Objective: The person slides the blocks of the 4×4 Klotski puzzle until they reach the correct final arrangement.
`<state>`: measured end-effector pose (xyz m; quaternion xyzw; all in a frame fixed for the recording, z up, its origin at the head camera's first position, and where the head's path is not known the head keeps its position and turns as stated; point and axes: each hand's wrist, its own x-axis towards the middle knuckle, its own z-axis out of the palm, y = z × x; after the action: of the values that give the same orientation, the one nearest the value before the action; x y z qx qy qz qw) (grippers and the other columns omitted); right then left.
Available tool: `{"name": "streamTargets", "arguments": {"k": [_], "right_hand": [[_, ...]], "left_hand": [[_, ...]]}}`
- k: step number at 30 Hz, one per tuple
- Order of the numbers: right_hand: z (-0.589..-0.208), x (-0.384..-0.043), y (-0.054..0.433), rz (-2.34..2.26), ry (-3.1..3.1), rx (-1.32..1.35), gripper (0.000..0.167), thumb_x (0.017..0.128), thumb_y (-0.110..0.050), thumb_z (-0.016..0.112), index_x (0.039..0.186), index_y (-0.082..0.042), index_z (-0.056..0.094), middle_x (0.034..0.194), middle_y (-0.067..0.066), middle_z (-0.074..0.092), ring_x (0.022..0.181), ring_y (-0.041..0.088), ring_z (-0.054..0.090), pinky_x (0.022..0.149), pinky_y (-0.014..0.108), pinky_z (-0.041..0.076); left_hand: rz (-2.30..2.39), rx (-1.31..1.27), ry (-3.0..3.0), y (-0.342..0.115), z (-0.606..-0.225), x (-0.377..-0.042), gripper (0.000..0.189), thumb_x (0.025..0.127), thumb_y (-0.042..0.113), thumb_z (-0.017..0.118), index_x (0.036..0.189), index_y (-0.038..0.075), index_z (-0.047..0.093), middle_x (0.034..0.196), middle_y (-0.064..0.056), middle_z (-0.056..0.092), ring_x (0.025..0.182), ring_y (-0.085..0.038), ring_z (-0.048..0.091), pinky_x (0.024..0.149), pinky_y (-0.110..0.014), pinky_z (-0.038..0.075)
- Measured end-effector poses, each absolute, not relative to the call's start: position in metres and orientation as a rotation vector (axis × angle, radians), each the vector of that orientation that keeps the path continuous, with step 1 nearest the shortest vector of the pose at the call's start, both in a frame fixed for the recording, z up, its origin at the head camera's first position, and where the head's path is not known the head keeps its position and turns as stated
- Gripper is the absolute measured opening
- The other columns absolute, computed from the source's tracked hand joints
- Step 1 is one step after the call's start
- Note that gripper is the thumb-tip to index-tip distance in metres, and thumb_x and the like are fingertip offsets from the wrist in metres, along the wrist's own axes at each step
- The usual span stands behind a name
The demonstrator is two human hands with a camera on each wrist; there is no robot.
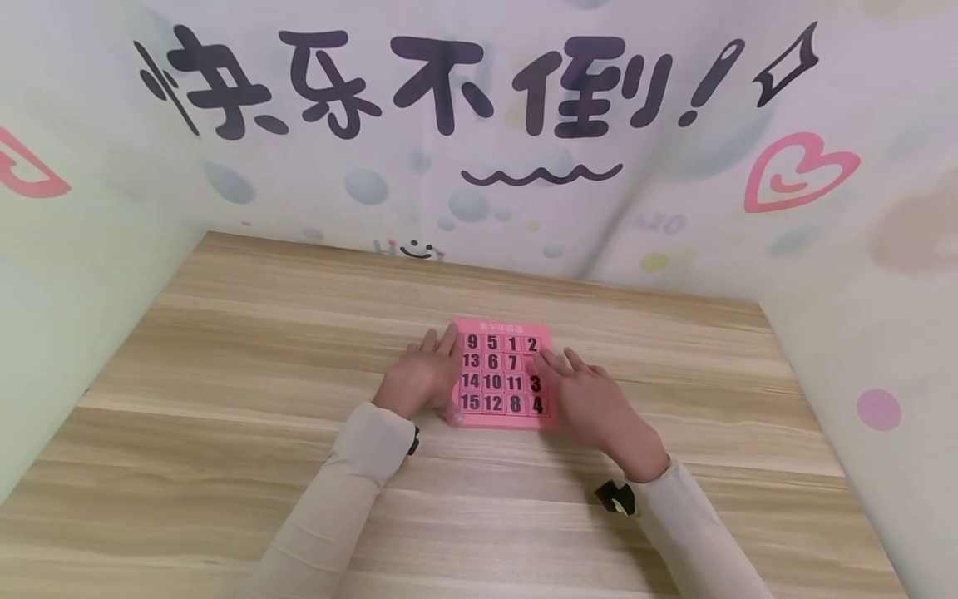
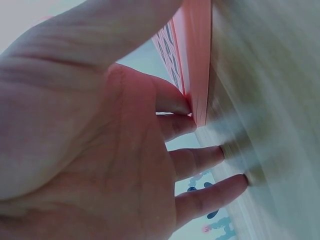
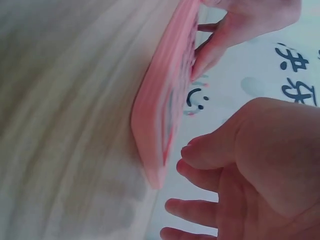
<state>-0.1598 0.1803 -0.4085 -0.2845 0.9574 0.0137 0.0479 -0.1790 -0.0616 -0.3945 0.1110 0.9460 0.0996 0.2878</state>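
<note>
A pink sliding number puzzle (image 1: 503, 421) lies flat on the wooden table, with black numbers on its tiles. The tile-free slot shows in the second row at the right, partly under the right fingertips. My left hand (image 1: 423, 376) holds the puzzle's left side: the thumb is at the near left corner, and the index and middle fingertips touch the side farther up. Its other two fingers rest on the table. From the right, my right hand (image 1: 599, 405) reaches over the right column, fingers loosely extended. In the right wrist view its thumb and fingertips (image 3: 187, 152) hover beside the puzzle's edge.
Around the puzzle stretches the wood-grain table (image 1: 247, 349). A white printed backdrop (image 1: 314, 191) with large dark characters rises along the back, and pale walls stand at both sides. Dark bands (image 1: 615, 497) show at the wrists.
</note>
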Motion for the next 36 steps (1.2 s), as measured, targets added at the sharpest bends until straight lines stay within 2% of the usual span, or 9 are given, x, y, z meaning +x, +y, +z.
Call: {"name": "streamTargets", "arguments": {"k": [8,13,21,30,36], "right_hand": [[-0.413,-0.175,0.174,0.012,2.893,-0.806,0.059,0.096,0.001,0.038,0.153,-0.011,0.038,0.158,0.011,0.035,0.142,0.048,0.033,0.107,0.065,0.039],[-0.413,-0.180,0.170,0.037,2.862,-0.737,0.057,0.098,0.000,0.036,0.155,-0.011,0.034,0.160,0.009,0.032,0.145,0.045,0.029,0.109,0.063,0.037],[-0.412,-0.181,0.169,0.008,2.843,-0.732,0.057,0.098,0.001,0.037,0.153,-0.010,0.037,0.159,0.010,0.033,0.145,0.044,0.031,0.111,0.062,0.036],[-0.410,-0.176,0.168,0.035,2.842,-0.758,0.052,0.099,-0.007,0.042,0.151,-0.011,0.041,0.158,0.010,0.034,0.144,0.043,0.033,0.112,0.061,0.035],[-0.411,-0.173,0.168,0.072,2.860,-0.807,0.051,0.099,-0.005,0.043,0.150,-0.010,0.043,0.156,0.011,0.037,0.142,0.044,0.036,0.109,0.061,0.039]], "left_hand": [[0.260,0.294,2.519,-0.059,-0.394,-0.178,0.120,0.072,0.037,0.085,0.159,0.004,0.008,0.167,-0.011,-0.007,0.153,-0.037,-0.002,0.124,-0.049,0.012],[0.268,0.293,2.521,-0.056,-0.394,-0.177,0.121,0.071,0.035,0.086,0.159,0.003,0.009,0.167,-0.012,-0.007,0.153,-0.037,-0.001,0.124,-0.049,0.012],[0.274,0.304,2.523,-0.057,-0.392,-0.176,0.120,0.072,0.036,0.085,0.158,0.003,0.009,0.167,-0.012,-0.007,0.153,-0.037,-0.002,0.124,-0.049,0.012],[0.263,0.319,2.529,-0.060,-0.391,-0.176,0.119,0.073,0.036,0.084,0.158,0.002,0.009,0.167,-0.012,-0.007,0.153,-0.037,-0.002,0.124,-0.049,0.012],[0.279,0.306,2.523,-0.060,-0.392,-0.177,0.119,0.073,0.035,0.084,0.159,0.003,0.007,0.167,-0.012,-0.008,0.153,-0.037,-0.003,0.124,-0.049,0.011]]}}
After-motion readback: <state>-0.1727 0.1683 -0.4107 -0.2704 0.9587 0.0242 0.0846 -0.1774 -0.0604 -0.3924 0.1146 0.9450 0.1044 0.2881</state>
